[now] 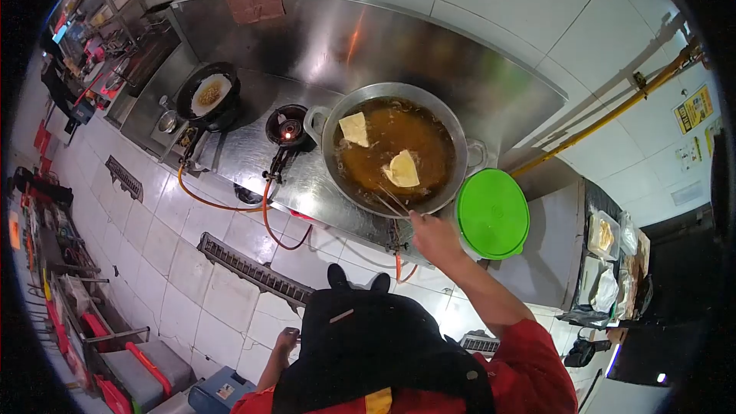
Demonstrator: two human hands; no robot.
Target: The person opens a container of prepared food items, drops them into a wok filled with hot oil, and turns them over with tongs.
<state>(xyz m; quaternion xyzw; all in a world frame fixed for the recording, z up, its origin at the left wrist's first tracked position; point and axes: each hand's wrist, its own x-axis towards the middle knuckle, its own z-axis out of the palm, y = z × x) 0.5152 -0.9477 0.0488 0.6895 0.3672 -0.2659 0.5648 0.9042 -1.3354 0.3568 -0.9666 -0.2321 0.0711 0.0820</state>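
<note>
My right hand (437, 238) is closed on a pair of thin metal tongs (395, 201), whose tips reach over the near side of a large two-handled pan (328, 155). Brown oil (383, 134) fills much of this pan. Two pale yellow pieces of food float in it: a squarish piece (354, 129) at the upper left and a folded piece (402, 169) just beyond the tongs. Low by my left side, my left hand (287, 340) has its fingers curled; whatever they may hold is too small to make out.
Right of the pan sits a green lid (493, 213). A small lit burner (290, 127) and a black wok (209, 94) stand to the left on the steel counter (307, 180). Orange gas hoses (268, 218) hang in front. Plastic-wrapped food containers (603, 236) lie at the right.
</note>
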